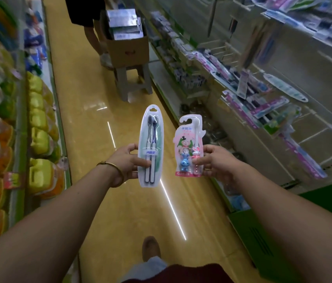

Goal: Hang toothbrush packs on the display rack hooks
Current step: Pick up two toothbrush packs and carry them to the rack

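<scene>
Left hand (127, 160): curled round the lower half of the twin pack, thumb across the front, fingers behind; thin metal bangle (113, 167) on the wrist.
Twin pack (150, 146): long oval blister of clear glossy plastic on white card, upright in the air above the aisle floor; two slim toothbrushes side by side inside, dark bristle heads up, one white handle and one dark blue; hang slot cut in the rounded top.
Right hand (212, 162): pinches the lower right edge of the pink pack, thumb on the front, fingers behind.
Pink pack (188, 148): shorter, wavy-edged card with cartoon print and a white hook-shaped hanger on top; one small white brush down the right side, a blue rabbit figure and a smaller pink one under clear bubbles; upright, just beside the twin pack, not touching.
Display rack (303, 64): pale panel at right, thin wire hooks (220, 48) jutting out, several carrying flat hanging packs (242, 111) in pink, purple and blue; blurred; well apart from both held packs.
Floor (91, 123): glossy yellow-tan, streaked with bright reflections.
Cardboard box (128, 45): brown, open-topped, filled with silvery cartons, set on a pale plastic stool (134, 82) farther down the aisle.
Left shelf (21, 127): soft plastic-wrapped bundles (38, 139) in yellow, green and orange.
</scene>
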Available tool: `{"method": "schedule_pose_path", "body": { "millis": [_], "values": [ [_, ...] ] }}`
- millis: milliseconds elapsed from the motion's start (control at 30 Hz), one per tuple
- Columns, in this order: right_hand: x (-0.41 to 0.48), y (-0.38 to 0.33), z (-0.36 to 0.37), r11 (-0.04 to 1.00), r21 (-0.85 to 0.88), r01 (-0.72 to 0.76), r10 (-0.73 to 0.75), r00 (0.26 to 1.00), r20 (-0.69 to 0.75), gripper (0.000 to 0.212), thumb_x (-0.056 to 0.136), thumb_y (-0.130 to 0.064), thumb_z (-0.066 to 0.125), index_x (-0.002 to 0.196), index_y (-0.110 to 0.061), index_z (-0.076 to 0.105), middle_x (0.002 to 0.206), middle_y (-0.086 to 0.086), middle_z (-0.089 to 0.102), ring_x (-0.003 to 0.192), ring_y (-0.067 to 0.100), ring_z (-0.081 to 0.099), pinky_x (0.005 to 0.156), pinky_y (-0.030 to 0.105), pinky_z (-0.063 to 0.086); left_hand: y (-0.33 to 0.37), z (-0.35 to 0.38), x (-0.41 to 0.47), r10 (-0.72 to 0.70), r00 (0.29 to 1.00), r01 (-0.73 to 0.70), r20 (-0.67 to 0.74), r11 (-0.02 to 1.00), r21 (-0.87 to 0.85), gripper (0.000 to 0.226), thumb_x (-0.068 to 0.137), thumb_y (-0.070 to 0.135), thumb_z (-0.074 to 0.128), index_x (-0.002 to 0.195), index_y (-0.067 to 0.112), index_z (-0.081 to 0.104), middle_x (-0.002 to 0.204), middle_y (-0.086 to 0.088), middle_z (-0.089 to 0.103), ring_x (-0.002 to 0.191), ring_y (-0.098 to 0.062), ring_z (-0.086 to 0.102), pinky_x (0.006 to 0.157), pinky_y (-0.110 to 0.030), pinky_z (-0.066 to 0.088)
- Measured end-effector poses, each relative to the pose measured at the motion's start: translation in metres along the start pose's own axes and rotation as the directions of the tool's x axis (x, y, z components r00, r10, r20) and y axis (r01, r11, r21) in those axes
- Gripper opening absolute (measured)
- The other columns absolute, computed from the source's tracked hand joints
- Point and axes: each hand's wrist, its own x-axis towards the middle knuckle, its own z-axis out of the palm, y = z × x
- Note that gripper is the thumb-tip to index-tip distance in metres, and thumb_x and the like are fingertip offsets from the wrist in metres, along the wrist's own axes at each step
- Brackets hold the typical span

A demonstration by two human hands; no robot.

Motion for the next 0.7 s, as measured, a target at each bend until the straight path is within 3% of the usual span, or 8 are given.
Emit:
{"method": "schedule_pose_path", "body": {
  "millis": [300, 533, 700],
  "values": [
    [0.045, -0.044, 0.018, 0.999, 0.031, 0.011, -0.009, 0.998, -0.055, 0.032, 0.085, 0.004, 0.071, 0.113, -0.01, 0.063, 0.108, 0.011, 0.075, 0.097, 0.027, 0.074, 0.071, 0.04, 0.06, 0.053, -0.034, 0.05, 0.037, 0.998, -0.038, 0.055, 0.999, 0.025, 0.049, 0.081, -0.012, 0.069, 0.122, 0.012, 0.058, 0.102, -0.016, 0.074, 0.09, -0.032, 0.074, 0.069, -0.042, 0.062],
    [0.086, -0.074, 0.012, 0.994, 0.109, 0.024, -0.015, 0.997, -0.082, 0.034, 0.086, 0.002, 0.07, 0.115, -0.011, 0.06, 0.11, 0.012, 0.074, 0.101, 0.028, 0.072, 0.078, 0.043, 0.06, 0.094, -0.038, 0.1, 0.017, 0.996, -0.023, 0.09, 0.997, 0.069, 0.049, 0.081, -0.01, 0.069, 0.123, 0.012, 0.057, 0.104, -0.018, 0.074, 0.093, -0.034, 0.074, 0.07, -0.045, 0.062],
    [0.132, -0.099, -0.006, 0.981, 0.193, 0.03, -0.005, 0.991, -0.132, 0.039, 0.085, 0.002, 0.071, 0.119, -0.011, 0.06, 0.111, 0.011, 0.073, 0.099, 0.027, 0.073, 0.067, 0.037, 0.058, 0.134, -0.033, 0.151, 0.003, 0.994, -0.018, 0.11, 0.991, 0.134, 0.041, 0.082, -0.011, 0.068, 0.115, 0.012, 0.06, 0.103, -0.019, 0.075, 0.09, -0.034, 0.074, 0.067, -0.044, 0.062]
  ]
}}
